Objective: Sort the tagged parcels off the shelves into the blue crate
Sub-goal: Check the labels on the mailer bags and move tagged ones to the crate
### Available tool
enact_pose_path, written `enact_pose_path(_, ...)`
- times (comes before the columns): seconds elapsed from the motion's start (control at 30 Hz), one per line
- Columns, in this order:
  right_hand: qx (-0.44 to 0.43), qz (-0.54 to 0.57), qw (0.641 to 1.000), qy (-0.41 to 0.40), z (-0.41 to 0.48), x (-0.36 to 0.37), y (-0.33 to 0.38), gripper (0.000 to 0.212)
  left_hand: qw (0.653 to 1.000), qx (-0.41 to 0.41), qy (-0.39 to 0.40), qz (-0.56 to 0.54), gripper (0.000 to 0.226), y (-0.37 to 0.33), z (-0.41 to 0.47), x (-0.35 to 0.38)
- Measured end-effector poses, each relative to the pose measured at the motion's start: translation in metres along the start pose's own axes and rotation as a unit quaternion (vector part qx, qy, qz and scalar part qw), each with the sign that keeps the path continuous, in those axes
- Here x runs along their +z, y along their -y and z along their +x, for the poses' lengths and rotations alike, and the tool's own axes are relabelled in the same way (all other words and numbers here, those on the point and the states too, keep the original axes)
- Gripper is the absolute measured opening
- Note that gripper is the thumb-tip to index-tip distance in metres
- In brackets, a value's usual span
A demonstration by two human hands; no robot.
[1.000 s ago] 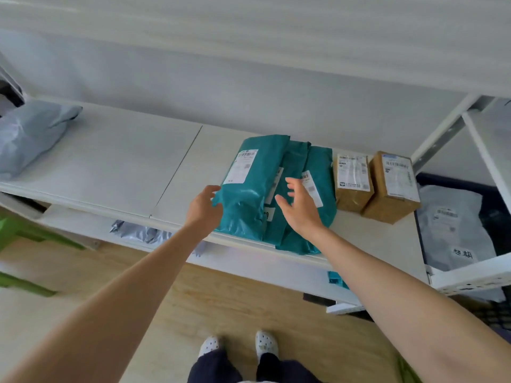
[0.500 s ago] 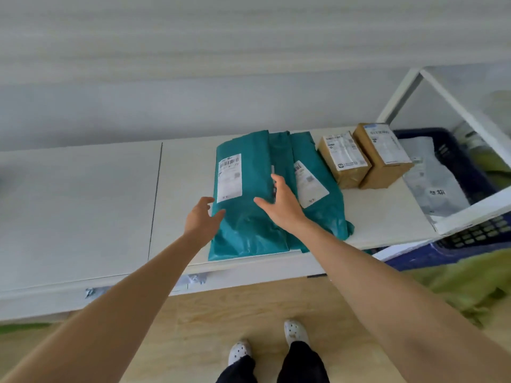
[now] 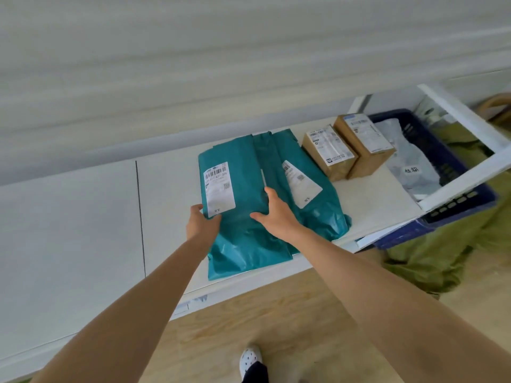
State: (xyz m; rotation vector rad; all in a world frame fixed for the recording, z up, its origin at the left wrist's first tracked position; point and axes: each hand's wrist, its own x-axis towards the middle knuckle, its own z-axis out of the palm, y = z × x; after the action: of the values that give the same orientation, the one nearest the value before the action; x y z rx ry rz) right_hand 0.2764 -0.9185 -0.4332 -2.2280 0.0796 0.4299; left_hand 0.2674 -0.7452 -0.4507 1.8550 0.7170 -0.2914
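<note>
Teal poly mailer (image 3: 237, 189) sits on the white shelf (image 3: 83, 217), our left hand (image 3: 200, 222) and right hand (image 3: 276, 214) both gripping its sides. Slick plastic, so it might slip before reaching the blue crate (image 3: 437, 150) far right.

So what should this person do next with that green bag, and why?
Probably lift the top teal bag clear of the shelf and carry it right to the blue crate. The left hand and right hand grip its two sides, it lies on another teal bag, and the crate stands just beyond the shelf's right end.
</note>
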Motion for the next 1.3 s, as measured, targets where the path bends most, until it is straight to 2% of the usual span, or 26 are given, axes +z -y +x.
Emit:
enact_pose_path(0.2,0.036,0.051,0.998,-0.031,0.007,-0.001,0.002,0.071,0.994,-0.059,0.021,-0.089,0.06,-0.016,0.008,-0.004)
enact_pose_path(0.33,0.046,0.087,0.994,-0.037,0.001,-0.005,-0.002,0.064,0.989,-0.092,0.022,-0.114,0.04,-0.009,0.002,-0.012)
enact_pose_path(0.47,0.048,0.113,0.992,-0.038,-0.017,-0.005,-0.005,0.065,0.979,-0.119,0.036,-0.16,0.037,0.0,-0.015,-0.021)
enact_pose_path(0.53,0.045,0.122,0.991,-0.04,-0.024,-0.005,-0.003,0.067,0.979,-0.104,0.038,-0.171,0.039,0.002,-0.025,-0.025)
enact_pose_path(0.73,0.02,0.127,0.991,-0.039,-0.057,-0.009,0.0,0.073,0.989,-0.01,0.013,-0.146,0.063,0.007,-0.068,-0.04)
enact_pose_path(0.93,-0.016,0.163,0.986,-0.034,-0.118,-0.009,0.004,0.061,0.992,0.044,-0.007,-0.115,0.066,0.021,-0.129,-0.057)
enact_pose_path(1.1,-0.039,0.203,0.978,-0.037,-0.172,-0.015,0.005,0.042,0.992,0.078,-0.011,-0.101,0.068,0.037,-0.176,-0.065)
enact_pose_path(1.17,-0.052,0.208,0.976,-0.04,-0.194,-0.017,0.005,0.043,0.99,0.095,-0.013,-0.1,0.069,0.043,-0.196,-0.067)
enact_pose_path(1.3,-0.07,0.208,0.974,-0.045,-0.232,-0.02,0.004,0.061,0.987,0.128,-0.02,-0.09,0.068,0.055,-0.235,-0.071)
